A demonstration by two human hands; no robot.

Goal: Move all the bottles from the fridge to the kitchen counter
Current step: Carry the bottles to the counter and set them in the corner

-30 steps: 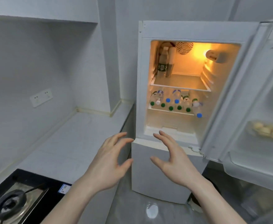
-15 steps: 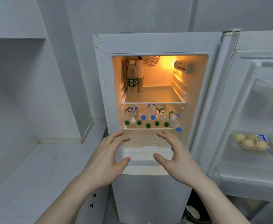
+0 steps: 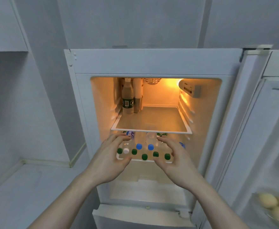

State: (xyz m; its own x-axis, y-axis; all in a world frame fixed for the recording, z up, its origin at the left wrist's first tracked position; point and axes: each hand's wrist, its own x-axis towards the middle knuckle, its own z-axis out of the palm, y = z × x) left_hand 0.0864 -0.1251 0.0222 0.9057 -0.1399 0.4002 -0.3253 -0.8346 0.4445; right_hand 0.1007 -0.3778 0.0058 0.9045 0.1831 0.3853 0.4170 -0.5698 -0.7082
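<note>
Both hands are spread, fingers loosely curved, grasping nothing. The left hand (image 3: 107,158) and right hand (image 3: 173,158) hover at either end of the row of clear plastic bottles lying on the lower shelf (image 3: 136,159) of the open white fridge (image 3: 152,61). Caps face out: five green (image 3: 144,157), two blue (image 3: 139,146), one white (image 3: 126,151). On the glass upper shelf (image 3: 152,120), back left, stands one tall bottle with a dark label (image 3: 127,96). The grey kitchen counter (image 3: 28,184) lies left of the fridge.
</note>
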